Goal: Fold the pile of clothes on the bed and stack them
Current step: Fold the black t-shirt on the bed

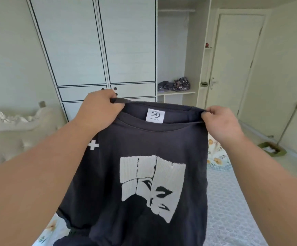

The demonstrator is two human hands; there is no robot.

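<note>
Head view: dark T-shirt [144, 174] hangs (collar uppermost) from both hands' fingers [116, 101].

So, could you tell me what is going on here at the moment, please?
A person is holding up a dark T-shirt over the bed, with the left hand and the right hand each pinching a shoulder beside the collar. The shirt hangs open with its white graphic print facing the camera, and its lower part trails down toward the bed. It is not yet folded. No folded stack is in view.
</note>
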